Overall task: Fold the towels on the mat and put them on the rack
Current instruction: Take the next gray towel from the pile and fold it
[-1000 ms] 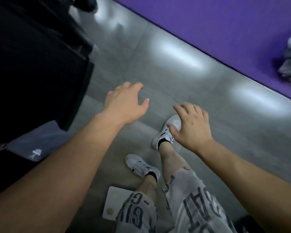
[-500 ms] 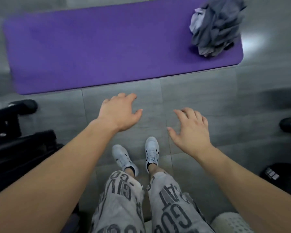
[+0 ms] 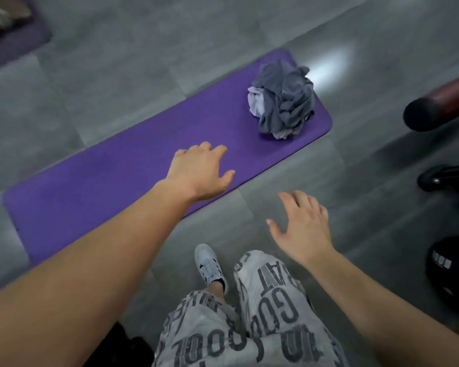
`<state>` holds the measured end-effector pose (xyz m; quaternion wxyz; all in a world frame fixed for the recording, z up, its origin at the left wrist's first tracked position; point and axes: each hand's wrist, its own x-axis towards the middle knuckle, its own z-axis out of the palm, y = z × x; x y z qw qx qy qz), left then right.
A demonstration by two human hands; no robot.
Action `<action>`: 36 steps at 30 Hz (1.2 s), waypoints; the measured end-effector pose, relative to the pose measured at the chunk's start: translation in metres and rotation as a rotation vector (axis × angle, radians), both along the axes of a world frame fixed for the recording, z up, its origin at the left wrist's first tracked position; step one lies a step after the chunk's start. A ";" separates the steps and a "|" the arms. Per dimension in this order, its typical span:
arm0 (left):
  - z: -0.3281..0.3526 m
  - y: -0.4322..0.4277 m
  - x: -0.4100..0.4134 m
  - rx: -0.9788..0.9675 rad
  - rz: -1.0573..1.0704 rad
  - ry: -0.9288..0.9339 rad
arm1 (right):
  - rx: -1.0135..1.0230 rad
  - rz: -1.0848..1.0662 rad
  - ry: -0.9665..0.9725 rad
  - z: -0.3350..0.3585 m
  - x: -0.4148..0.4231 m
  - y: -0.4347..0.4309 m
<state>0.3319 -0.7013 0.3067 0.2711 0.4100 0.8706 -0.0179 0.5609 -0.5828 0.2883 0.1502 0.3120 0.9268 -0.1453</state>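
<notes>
Both hands have travelled forward: the left hand (image 3: 200,174) now reaches over the purple mat (image 3: 112,178), the right hand (image 3: 302,227) hangs above the grey floor (image 3: 368,181), each released and holding nothing. Crumpled dark-grey and pale-lilac towels (image 3: 282,99) sit bunched in a ball at the mat's far right end.

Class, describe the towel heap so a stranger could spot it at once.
Find the long purple mat on the grey floor. At its right end sits a crumpled heap of towels. Unlike the black gear nearby, it is cloth, dark grey with lilac folds.
</notes>
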 end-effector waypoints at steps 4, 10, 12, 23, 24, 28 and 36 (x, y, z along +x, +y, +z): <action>0.016 0.054 -0.064 -0.005 -0.102 0.024 | -0.039 -0.128 0.024 0.011 -0.046 0.016; 0.020 0.143 -0.148 0.005 -0.201 0.075 | -0.071 -0.255 0.072 0.008 -0.112 0.065; 0.016 0.166 -0.175 -0.020 -0.240 0.076 | -0.078 -0.294 0.088 0.006 -0.136 0.079; -0.006 0.294 -0.376 -0.070 -0.533 0.067 | -0.034 -0.631 0.051 -0.012 -0.306 0.140; -0.011 0.309 -0.401 -0.083 -0.573 0.054 | -0.023 -0.678 0.034 -0.017 -0.331 0.145; -0.030 0.366 -0.495 -0.114 -0.808 0.015 | 0.019 -0.917 0.021 -0.031 -0.442 0.159; -0.052 0.455 -0.631 -0.119 -1.115 0.073 | -0.049 -1.242 0.015 -0.050 -0.585 0.170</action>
